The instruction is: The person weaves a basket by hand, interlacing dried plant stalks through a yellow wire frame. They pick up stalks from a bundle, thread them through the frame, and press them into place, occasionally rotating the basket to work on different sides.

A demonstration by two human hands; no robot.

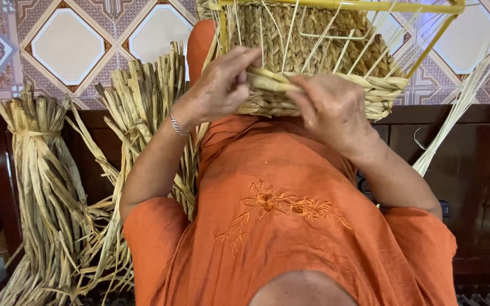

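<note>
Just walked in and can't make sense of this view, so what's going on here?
A person in an orange top is weaving a basket of twisted dried fibre on a yellow wire frame. The left hand and right hand both pinch a pale strand at the basket's woven edge. The sides are partly woven, with loose thin strands sticking out. Two tied bundles of dried fibre stand beside the person's left arm.

Patterned floor tiles [69,45] in cream and brown; a dark wooden bench [472,170] stands across them
</note>
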